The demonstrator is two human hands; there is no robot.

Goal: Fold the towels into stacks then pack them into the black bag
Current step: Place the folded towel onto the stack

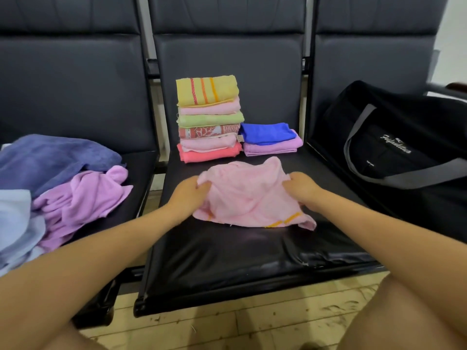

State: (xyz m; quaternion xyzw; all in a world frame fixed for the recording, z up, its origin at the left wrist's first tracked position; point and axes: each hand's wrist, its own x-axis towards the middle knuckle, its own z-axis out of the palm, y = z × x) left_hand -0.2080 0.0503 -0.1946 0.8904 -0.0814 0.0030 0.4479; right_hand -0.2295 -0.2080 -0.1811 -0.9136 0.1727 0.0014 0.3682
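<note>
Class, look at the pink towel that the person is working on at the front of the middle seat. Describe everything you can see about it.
The pink towel is soft, fuzzy terry-like cloth, pale pink, with short orange-yellow stripes near its front hem. It lies rumpled and unfolded on the middle seat, in front of the two folded stacks and apart from them. The left hand grips its left edge and the right hand grips its right edge. One corner trails out at the front right.

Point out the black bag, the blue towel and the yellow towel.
black bag [394, 147]: head view, front panel by the lettering.
blue towel [266, 133]: head view, top face.
yellow towel [207, 90]: head view, striped top face.
</note>
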